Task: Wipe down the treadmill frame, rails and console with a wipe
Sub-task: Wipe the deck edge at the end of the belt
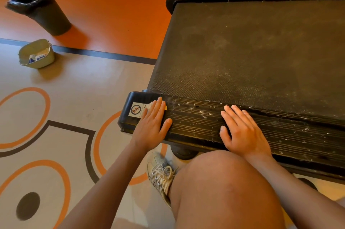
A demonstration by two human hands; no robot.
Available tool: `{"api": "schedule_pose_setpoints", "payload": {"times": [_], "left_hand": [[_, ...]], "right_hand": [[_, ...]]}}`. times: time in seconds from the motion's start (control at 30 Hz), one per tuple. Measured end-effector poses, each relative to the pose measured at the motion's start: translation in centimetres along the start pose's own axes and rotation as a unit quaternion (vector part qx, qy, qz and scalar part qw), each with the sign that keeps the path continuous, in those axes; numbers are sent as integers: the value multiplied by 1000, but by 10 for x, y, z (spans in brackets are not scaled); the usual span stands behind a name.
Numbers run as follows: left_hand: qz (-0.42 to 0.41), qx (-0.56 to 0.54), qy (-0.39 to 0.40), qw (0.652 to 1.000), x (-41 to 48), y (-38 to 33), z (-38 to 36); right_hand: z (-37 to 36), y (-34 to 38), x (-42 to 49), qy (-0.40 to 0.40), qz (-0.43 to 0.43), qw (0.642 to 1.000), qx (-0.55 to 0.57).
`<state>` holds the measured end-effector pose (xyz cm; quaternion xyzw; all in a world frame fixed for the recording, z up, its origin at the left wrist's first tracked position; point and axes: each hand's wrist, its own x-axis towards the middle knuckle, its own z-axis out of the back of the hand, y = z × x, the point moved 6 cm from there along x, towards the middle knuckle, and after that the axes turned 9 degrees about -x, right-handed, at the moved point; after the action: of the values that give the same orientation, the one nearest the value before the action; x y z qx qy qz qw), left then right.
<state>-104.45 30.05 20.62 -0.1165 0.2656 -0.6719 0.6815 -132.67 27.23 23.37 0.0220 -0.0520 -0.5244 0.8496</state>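
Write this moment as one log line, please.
left hand flat on rail end | right hand flat on rail | wipe not clearly visible

your knee [220, 182] is bare, and on your foot you wear a pale mesh sneaker [160, 174] with silvery grey overlays and light laces.

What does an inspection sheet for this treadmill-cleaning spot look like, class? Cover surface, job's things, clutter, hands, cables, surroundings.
Surface: side rail ribbed, flecked with white debris; belt dusty.
Job's things: wipe seemingly under left hand, mostly hidden.
Clutter: bucket holding a packet; bin with black liner.
Hands: left hand flat on the rail's end cap; right hand flat on the rail.
Cables: nothing seen.
Surroundings: patterned floor; shoe.
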Motion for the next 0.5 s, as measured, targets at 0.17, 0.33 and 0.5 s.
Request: {"api": "schedule_pose_setpoints", "payload": {"times": [0.17, 0.33, 0.5], "left_hand": [[-43, 42, 22, 998, 35, -14, 0], [-45, 40, 6, 998, 6, -8, -1], [-6, 22, -13, 1000, -7, -7, -8]], "right_hand": [[-1, -1, -1, 0, 1, 1000, -1], [-1, -1, -1, 0, 1, 1000, -1], [0, 0, -1, -3, -1, 1000, -3]]}}
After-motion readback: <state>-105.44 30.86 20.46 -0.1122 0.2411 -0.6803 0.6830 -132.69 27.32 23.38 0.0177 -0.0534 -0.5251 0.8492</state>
